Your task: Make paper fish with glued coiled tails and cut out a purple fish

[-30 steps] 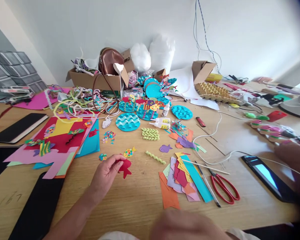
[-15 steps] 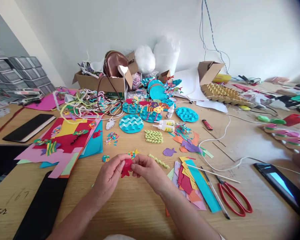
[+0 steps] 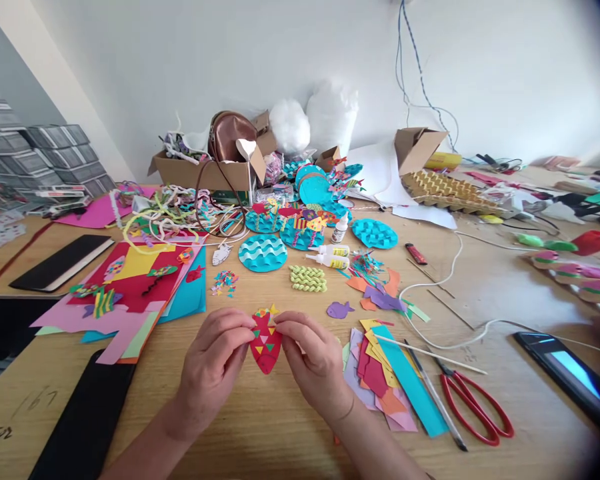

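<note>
A red paper fish [image 3: 266, 347] with small coloured triangles on it is held up between my two hands, its rounded end pointing down. My left hand [image 3: 215, 367] pinches its left edge near the top. On the other edge, the fingers of my right hand [image 3: 313, 360] are closed. Just behind the fish lies a dotted yellow paper piece [image 3: 263, 312], partly hidden. A wavy green piece [image 3: 307, 278] and a purple paper fish [image 3: 339, 309] lie beyond my right hand. Small confetti pieces [image 3: 225, 283] lie beyond my left hand.
Red-handled scissors [image 3: 475, 407], a brush [image 3: 437, 400] and paper scraps [image 3: 373, 367] lie at right. Coloured sheets [image 3: 130, 280] are stacked at left. Glue bottles [image 3: 333, 256] and blue discs [image 3: 263, 253] stand or lie further back. A phone [image 3: 560, 370] rests at far right.
The red fish has been turned, so its decorated face and rounded end now show. My hands have moved slightly apart around it. The camera view has shifted a little.
</note>
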`<state>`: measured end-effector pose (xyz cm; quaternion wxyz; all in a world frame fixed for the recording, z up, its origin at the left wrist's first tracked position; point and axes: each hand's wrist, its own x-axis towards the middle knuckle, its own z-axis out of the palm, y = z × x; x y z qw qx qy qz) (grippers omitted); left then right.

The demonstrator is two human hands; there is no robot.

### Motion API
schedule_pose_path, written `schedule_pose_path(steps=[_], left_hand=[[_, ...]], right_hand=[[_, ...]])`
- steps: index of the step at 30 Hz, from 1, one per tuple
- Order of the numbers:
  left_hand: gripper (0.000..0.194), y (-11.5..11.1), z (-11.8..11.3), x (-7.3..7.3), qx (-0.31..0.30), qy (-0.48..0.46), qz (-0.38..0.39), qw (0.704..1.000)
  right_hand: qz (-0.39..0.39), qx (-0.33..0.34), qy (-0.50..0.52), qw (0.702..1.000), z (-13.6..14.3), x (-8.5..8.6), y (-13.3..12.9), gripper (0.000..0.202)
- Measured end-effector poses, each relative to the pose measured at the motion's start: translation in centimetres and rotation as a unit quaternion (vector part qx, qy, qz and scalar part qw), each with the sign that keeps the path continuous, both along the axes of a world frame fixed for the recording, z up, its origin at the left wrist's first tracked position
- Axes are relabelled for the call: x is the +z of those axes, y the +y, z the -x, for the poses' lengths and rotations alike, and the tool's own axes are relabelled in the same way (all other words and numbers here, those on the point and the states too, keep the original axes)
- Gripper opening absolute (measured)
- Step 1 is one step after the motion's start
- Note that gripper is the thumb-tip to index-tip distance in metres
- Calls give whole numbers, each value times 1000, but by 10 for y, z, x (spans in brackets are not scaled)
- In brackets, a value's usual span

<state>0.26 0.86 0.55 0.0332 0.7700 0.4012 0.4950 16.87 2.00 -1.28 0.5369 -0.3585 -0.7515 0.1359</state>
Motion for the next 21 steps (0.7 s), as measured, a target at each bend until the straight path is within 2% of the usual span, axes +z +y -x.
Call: schedule_pose_path(steps=[6,11,13,15,17,19,21], left_hand=[[24,-2,0,1,12,28,-36,999],[23,-2,2,-2,15,36,-27,999],[21,-2,3,-4,11,28,-15,999],[18,-2,4,-7,14,7,28,999],[15,-3,5,-10,26,-31,118,992],[17,-3,5,-12,33,-78,233,969],[20,-3,4,-13,22,-120,315,941]], right_hand=[[20,-30,13,999,-4,-3,-2,17],[1,19,-20,1000,-5,-1,-4,15],[19,35,-12,999,-4,1,-4,15],[105,35,17,994,-3,2,-2,13],[245,49,74,965,0,1,0,8],[378,90,152,909,2,-2,4,6],[461,141,215,849,4,-6,7,12]])
